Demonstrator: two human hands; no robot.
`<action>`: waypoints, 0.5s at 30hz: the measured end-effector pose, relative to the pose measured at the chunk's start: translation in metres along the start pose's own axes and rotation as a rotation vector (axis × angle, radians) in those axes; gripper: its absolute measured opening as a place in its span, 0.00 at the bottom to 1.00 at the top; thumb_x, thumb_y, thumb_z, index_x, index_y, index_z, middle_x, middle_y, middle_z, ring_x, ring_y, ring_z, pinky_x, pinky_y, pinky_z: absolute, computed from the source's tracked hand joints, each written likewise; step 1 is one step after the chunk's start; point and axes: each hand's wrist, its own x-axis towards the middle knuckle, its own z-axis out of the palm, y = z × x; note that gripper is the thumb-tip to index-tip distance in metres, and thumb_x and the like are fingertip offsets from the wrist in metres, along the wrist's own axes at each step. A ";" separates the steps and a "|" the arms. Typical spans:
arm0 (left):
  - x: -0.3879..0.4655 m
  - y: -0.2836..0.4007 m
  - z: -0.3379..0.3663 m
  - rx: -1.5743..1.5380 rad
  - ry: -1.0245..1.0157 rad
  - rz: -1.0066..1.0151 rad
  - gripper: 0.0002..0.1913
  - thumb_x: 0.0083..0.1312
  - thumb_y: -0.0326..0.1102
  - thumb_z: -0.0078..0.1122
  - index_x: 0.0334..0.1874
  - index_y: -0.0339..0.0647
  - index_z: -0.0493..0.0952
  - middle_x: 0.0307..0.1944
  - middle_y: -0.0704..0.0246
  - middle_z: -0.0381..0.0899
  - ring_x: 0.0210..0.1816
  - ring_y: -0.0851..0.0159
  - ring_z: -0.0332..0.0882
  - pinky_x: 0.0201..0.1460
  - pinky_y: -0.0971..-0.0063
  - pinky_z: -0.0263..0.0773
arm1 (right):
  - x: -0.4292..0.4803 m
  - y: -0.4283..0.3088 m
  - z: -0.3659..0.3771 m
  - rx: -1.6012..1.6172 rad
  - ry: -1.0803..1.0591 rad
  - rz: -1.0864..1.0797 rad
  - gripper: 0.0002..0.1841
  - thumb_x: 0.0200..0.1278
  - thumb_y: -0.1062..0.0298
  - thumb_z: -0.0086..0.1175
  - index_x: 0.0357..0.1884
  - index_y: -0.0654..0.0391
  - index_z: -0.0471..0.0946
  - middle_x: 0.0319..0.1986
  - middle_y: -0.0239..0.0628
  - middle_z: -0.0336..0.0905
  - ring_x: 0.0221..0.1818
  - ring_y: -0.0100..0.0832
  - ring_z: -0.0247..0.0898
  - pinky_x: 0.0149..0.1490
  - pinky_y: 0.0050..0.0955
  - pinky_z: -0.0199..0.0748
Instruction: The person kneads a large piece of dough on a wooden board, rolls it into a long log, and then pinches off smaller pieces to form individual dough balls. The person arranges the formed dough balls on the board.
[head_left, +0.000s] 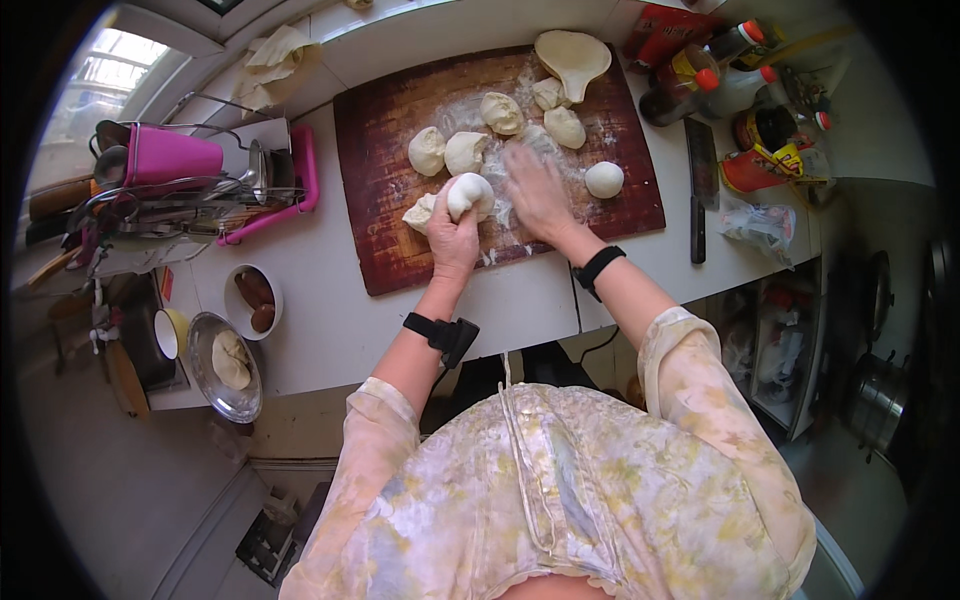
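Note:
My left hand (456, 238) grips a piece of white dough (470, 196) above the near left part of a floured wooden board (397, 259). Spread flat and slightly blurred, my right hand (536, 187) is over the flour (534, 139) at the board's middle and holds nothing. Rough dough lumps (427, 151) lie beyond and beside my left hand; one (418, 213) is partly hidden by it. A smooth round dough ball (604, 180) rests to the right. At the far right edge of the board is a pale gourd-like scoop (573, 58), touching or close to a dough lump (550, 94).
Right of the board lie a cleaver (701, 161), a plastic bag (761, 225) and several bottles (679, 94). A pink-edged dish rack (307, 169) stands left. Nearer are a white bowl with brown items (274, 281), a yellow cup (171, 334) and a metal bowl of dough (251, 405).

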 end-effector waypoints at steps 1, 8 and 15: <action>0.002 0.002 -0.002 -0.052 0.041 -0.024 0.21 0.68 0.22 0.63 0.63 0.36 0.77 0.53 0.65 0.85 0.54 0.68 0.81 0.61 0.72 0.76 | -0.009 -0.001 -0.001 -0.018 -0.155 -0.119 0.32 0.78 0.51 0.44 0.77 0.58 0.63 0.77 0.47 0.59 0.81 0.48 0.50 0.81 0.52 0.43; -0.019 0.000 0.025 0.128 -0.211 -0.035 0.22 0.63 0.23 0.62 0.61 0.36 0.79 0.52 0.59 0.86 0.54 0.58 0.83 0.63 0.66 0.75 | -0.046 0.000 -0.032 0.399 -0.057 0.050 0.24 0.81 0.58 0.42 0.69 0.59 0.73 0.70 0.49 0.71 0.75 0.43 0.64 0.77 0.42 0.58; -0.021 -0.014 0.028 0.521 -0.432 0.325 0.31 0.60 0.31 0.60 0.69 0.37 0.73 0.67 0.51 0.76 0.73 0.48 0.68 0.80 0.47 0.54 | 0.008 0.003 0.016 0.130 -0.023 0.046 0.24 0.79 0.56 0.37 0.65 0.56 0.76 0.70 0.46 0.71 0.75 0.47 0.62 0.79 0.52 0.49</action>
